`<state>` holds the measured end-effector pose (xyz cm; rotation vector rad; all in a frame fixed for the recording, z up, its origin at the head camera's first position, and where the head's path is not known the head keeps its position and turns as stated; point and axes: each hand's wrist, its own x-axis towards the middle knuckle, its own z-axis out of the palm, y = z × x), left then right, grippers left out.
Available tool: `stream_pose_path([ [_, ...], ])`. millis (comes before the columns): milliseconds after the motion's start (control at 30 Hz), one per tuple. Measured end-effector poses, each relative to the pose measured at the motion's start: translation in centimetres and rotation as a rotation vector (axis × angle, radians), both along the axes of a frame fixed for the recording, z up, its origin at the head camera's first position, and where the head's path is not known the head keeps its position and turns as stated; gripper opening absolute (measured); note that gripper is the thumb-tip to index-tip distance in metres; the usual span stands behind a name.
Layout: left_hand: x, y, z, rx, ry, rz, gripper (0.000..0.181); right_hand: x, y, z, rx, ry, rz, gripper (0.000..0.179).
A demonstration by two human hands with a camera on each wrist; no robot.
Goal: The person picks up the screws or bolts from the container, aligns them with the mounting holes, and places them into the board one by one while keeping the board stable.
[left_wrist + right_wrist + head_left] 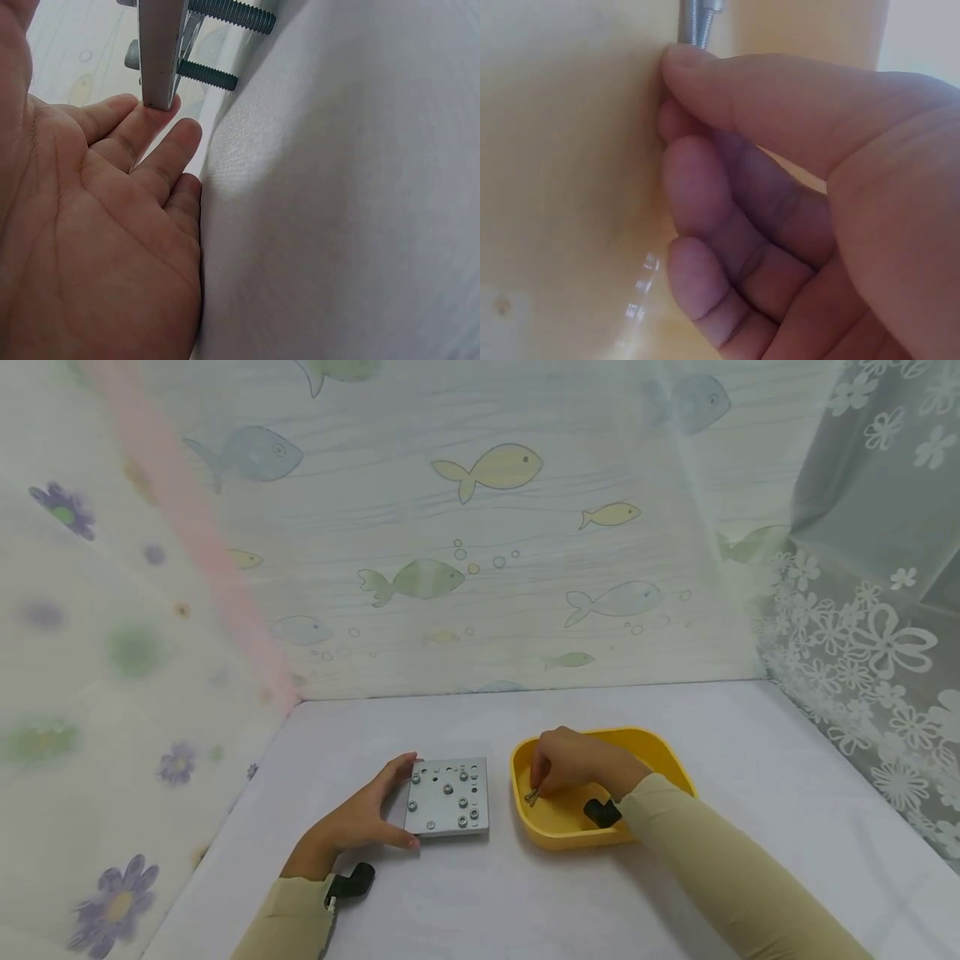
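Note:
A square metal plate (438,810) is raised off the white table on bolts whose threaded ends (210,75) stick out below it. Several socket-head bolts (447,789) stand in its holes, and other holes are bare. My left hand (360,814) spans the plate's left side, thumb at the near corner and fingertips at the far one, holding it by these edges. My right hand (577,762) reaches into a yellow tray (570,841). Between thumb and index finger it pinches small screws (694,22), two shafts side by side; their lower parts are hidden behind the thumb.
The tray's raised rim surrounds my right hand. White cloth covers the table (480,902). A fish-patterned curtain (480,577) hangs behind it, a flowered one (97,693) at the left and a lace one (885,643) at the right.

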<state>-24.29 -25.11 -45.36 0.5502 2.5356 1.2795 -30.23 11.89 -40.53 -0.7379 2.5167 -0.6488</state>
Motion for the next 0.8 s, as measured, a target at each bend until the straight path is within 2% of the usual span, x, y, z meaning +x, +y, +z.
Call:
stream_pose_path([
  [233,0.0,0.0,0.0,-0.011,0.002,0.006,0.136,0.2,0.3,0.3,0.057,0.073,0.047,0.01],
  [400,0.0,0.0,-0.1,-0.008,0.003,0.005,0.136,0.0,0.5,0.4,0.06,0.111,0.065,0.007],
  [567,0.0,-0.1,-0.1,-0.007,0.005,0.006,0.136,-0.4,1.0,0.8,0.008,0.111,0.023,0.008],
  [800,-0.1,-0.1,-0.3,-0.017,0.005,0.016,0.136,-0.4,1.6,1.8,-0.118,0.1,-0.016,0.006],
])
